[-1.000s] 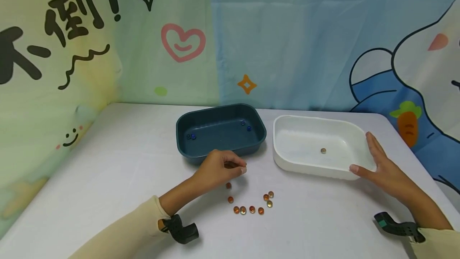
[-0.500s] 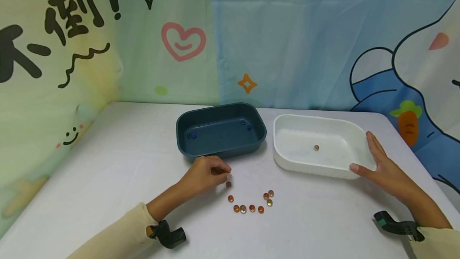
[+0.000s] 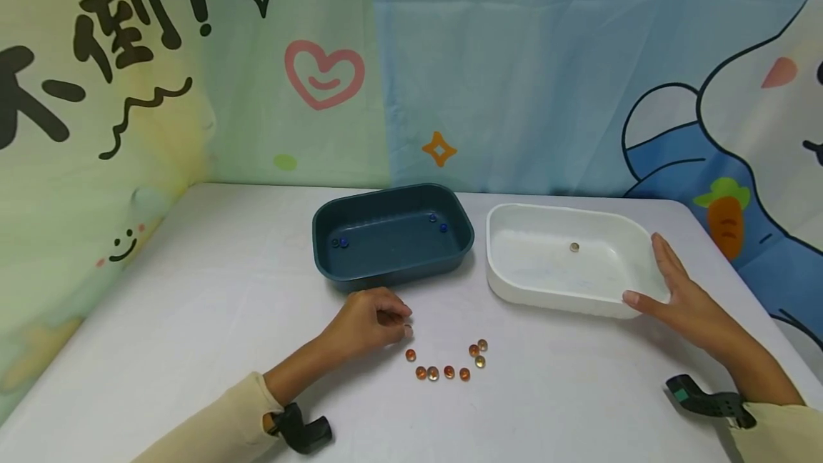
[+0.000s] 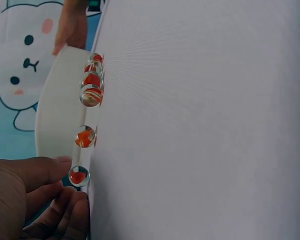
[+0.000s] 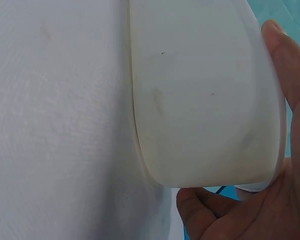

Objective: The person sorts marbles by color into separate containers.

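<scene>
My left hand (image 3: 363, 324) reaches down in front of the dark teal tray (image 3: 392, 263), its thumb and fingers pinching an orange-swirled glass marble (image 4: 79, 176) at the tabletop. From the head that marble is almost wholly covered by the fingertips. Just nearer lie several loose marbles, among them an orange one (image 3: 411, 355) and a yellowish one (image 3: 480, 361). On the right, my right hand (image 3: 691, 313) holds the corner of the white tray (image 3: 553, 299), thumb on the front side and fingers against the right end. A single marble (image 3: 574, 247) lies inside it.
Several blue marbles, one blue marble (image 3: 343, 242) among them, lie in the teal tray, which stands left of the white one. Both trays are on the white-covered table (image 3: 225, 291). A printed cloth backdrop (image 3: 514, 91) rises behind the table's far edge.
My left hand has moved left and nearer, down to the marble at the row's far left end. Inside the white tray the marble has rolled toward the back. The right hand keeps its place.
</scene>
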